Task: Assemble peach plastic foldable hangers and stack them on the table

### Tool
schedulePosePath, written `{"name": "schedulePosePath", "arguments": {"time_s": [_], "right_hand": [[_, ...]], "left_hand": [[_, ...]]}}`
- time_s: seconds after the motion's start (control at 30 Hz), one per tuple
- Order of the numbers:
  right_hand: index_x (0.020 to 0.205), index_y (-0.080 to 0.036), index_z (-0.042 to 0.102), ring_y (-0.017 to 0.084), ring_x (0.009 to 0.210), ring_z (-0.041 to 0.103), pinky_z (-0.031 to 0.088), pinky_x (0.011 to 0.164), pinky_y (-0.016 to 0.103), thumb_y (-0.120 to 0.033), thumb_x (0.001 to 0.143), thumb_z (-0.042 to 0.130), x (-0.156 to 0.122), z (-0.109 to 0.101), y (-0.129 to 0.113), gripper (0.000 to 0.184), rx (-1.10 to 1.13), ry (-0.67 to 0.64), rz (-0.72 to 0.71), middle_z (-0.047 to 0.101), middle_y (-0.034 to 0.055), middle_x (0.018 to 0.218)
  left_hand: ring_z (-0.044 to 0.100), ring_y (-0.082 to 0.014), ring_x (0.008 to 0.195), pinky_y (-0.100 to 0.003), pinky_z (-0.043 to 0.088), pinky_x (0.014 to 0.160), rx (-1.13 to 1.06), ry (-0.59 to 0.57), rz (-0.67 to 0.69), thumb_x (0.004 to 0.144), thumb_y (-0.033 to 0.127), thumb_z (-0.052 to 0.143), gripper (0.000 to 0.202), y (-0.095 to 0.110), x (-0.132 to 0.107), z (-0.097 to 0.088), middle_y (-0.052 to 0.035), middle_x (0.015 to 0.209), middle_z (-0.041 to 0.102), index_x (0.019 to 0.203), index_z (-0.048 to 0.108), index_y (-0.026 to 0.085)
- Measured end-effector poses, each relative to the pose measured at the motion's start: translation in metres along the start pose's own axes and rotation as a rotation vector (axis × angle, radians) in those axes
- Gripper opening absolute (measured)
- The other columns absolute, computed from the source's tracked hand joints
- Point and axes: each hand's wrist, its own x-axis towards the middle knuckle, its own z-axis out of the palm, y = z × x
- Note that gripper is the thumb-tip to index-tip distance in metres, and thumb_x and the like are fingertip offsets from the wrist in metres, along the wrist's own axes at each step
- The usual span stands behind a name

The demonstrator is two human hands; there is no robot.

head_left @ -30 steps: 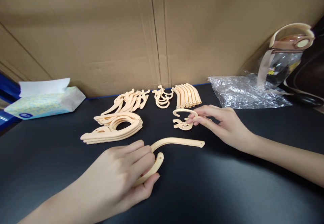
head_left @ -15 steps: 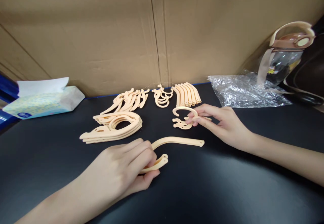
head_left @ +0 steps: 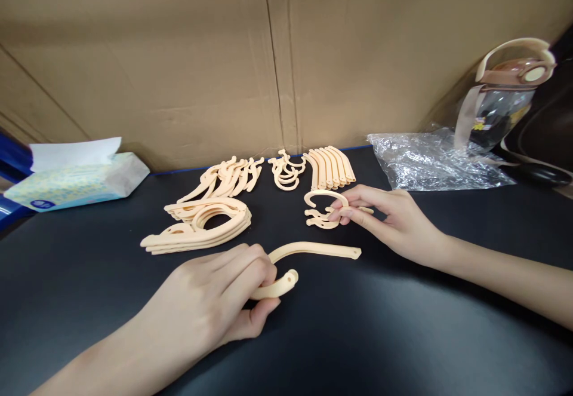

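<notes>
My left hand is closed round a cream plastic hanger arm, whose end with a small hole sticks out past the fingers; the rest is hidden in the hand. Just beyond, another curved hanger arm lies on the black table, its left end behind my fingers. Between thumb and fingertips, my right hand pinches a cream hanger hook, its open curve facing left. Beneath that hook are a few small hook-ended pieces, partly covered by my fingertips.
Stacked folded hangers lie left of centre. Behind them are loose hanger arms, a heap of hooks and a row of arms. A tissue pack is left; a clear plastic bag and bottle are right.
The hanger arm in my left hand has been turned a little, so its side now faces me and its end sits slightly higher. My right hand and its hook have hardly moved.
</notes>
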Motion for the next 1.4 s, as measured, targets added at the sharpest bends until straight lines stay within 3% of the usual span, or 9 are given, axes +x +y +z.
{"name": "schedulePosePath", "arguments": {"time_s": [1.4], "right_hand": [[0.101,-0.022,0.064,0.014,0.087,0.075,0.056,0.080,0.026,-0.030,0.102,0.052,0.0001,0.0002,0.0012,0.015,0.008,-0.014,-0.008,0.078,-0.0015,0.093]], "left_hand": [[0.054,-0.0098,0.063,-0.023,0.039,0.057,-0.009,0.014,0.022,0.099,0.011,0.039,0.016,0.0030,-0.0003,0.0000,0.0034,0.076,0.054,0.089,0.047,0.020]]}}
